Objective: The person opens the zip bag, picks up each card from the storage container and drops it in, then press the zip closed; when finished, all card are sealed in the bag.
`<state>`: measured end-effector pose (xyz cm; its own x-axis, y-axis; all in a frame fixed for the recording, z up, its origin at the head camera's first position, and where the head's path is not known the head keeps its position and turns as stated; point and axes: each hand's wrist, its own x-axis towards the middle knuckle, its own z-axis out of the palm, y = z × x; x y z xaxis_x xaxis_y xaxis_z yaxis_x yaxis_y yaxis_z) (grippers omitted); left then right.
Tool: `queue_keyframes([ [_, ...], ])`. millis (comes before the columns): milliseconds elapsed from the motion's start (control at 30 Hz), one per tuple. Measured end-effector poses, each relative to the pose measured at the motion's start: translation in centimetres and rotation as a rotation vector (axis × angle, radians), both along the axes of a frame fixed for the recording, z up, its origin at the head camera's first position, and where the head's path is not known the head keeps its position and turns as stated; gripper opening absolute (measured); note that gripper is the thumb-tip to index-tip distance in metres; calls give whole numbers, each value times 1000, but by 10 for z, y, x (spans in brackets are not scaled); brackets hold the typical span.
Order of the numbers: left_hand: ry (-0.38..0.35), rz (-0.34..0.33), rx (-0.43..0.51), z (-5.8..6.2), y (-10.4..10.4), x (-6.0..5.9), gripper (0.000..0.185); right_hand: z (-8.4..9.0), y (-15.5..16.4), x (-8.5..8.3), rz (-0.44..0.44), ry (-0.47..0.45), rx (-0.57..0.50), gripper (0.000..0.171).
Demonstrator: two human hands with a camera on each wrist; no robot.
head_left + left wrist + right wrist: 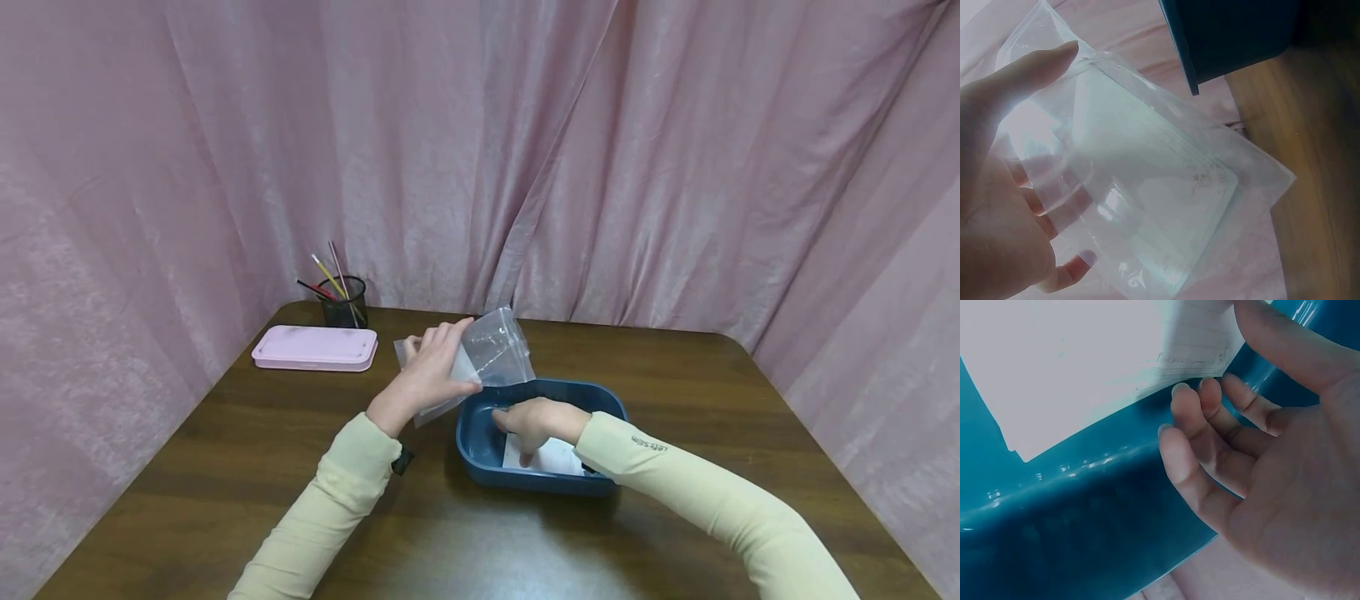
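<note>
My left hand (431, 371) grips a clear plastic zip bag (497, 348) above the table, just left of a dark blue tub (525, 483). In the left wrist view the bag (1166, 187) shows a flat white piece inside, with my left hand's fingers (1054, 56) and thumb holding its end. My right hand (536, 421) reaches into the tub onto a white sheet (557, 458) lying on its bottom. Seen from the right wrist, the thumb and curled fingers (1191, 412) of my right hand (1260, 469) pinch a corner of the white sheet (1085, 362) against the tub wall (1085, 512).
A pink flat case (315, 347) lies at the table's back left, beside a black mesh cup (345, 302) with pencils. A pink curtain (600, 150) closes in the wooden table (675, 400) on three sides.
</note>
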<state>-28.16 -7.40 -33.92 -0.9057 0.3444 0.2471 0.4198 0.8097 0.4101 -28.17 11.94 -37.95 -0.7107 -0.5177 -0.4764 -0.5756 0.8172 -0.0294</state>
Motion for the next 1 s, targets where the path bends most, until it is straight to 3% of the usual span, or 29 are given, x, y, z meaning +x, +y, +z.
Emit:
queue_keyframes([
  [200, 2, 0, 6, -2, 1, 1, 97, -2, -1, 0, 51, 58, 20, 84],
  [367, 6, 7, 20, -3, 1, 2, 96, 0, 1, -2, 75, 115, -33, 76],
  [733, 14, 7, 16, -3, 1, 0, 96, 12, 9, -6, 25, 114, -203, 16],
  [900, 14, 9, 17, -4, 1, 0, 96, 20, 16, -6, 51, 138, -268, 6],
  [1000, 17, 14, 19, -4, 1, 0, 96, 26, 22, -7, 86, 135, -312, 11],
])
